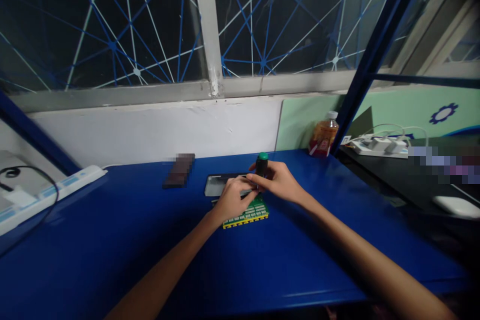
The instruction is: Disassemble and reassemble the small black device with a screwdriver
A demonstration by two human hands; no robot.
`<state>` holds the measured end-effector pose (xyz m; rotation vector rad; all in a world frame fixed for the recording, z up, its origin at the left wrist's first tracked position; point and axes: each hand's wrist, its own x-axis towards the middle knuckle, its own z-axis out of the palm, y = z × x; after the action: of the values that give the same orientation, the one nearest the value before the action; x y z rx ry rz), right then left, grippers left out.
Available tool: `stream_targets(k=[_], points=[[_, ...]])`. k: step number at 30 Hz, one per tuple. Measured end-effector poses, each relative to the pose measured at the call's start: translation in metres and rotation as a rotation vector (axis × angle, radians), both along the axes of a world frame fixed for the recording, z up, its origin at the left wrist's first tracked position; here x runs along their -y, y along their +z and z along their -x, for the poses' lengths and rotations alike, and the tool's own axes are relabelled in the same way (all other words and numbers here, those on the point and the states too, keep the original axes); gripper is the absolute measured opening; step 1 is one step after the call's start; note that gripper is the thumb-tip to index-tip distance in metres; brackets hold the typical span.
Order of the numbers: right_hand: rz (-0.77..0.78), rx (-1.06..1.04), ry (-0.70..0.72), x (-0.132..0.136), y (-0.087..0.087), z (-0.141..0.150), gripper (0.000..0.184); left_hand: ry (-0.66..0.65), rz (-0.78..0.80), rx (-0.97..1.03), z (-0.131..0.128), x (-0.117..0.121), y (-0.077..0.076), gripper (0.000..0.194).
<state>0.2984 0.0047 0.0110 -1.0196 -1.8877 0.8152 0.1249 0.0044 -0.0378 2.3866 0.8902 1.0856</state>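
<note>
My right hand (279,182) is closed round a screwdriver (262,165) with a black handle and a green cap. The tool stands nearly upright, and its tip is hidden behind my fingers. Close beside it, my left hand (232,197) rests over a green circuit board (258,208) with a yellow edge strip. Its thumb and forefinger come together near the screwdriver's lower end; what they pinch, if anything, is too small to make out. Just behind the board lies a shallow grey tray or case with a dark rim (213,187), partly covered by my left hand.
All this lies on a blue table (150,250). A dark flat object (180,170), partly pixelated, lies at the back. Power strips stand left (78,180) and right (380,147). A drink bottle (324,135) is by the blue post. A white wall and windows rise behind.
</note>
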Motion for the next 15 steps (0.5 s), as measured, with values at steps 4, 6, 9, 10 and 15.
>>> stream_targets(k=[4,6,9,10,15], points=[[-0.003,-0.004,0.014,0.0,-0.0006,-0.0011,0.031,-0.006,0.016,-0.006,0.0003,0.0,0.0011,0.017],[-0.008,-0.009,0.018,-0.0004,-0.0015,-0.0014,0.031,0.009,0.02,0.009,0.0003,-0.0002,0.0016,0.015],[-0.013,-0.01,0.013,-0.0013,-0.0031,-0.0011,0.032,0.019,0.015,0.019,0.0001,0.0008,0.0033,0.013],[-0.015,-0.009,0.01,-0.0015,-0.0034,-0.0009,0.032,0.011,0.014,0.013,0.0001,0.0014,0.0041,0.014],[-0.027,-0.004,0.008,-0.0009,-0.0025,-0.0001,0.032,0.01,0.018,-0.027,-0.0001,0.0025,0.0062,0.017]])
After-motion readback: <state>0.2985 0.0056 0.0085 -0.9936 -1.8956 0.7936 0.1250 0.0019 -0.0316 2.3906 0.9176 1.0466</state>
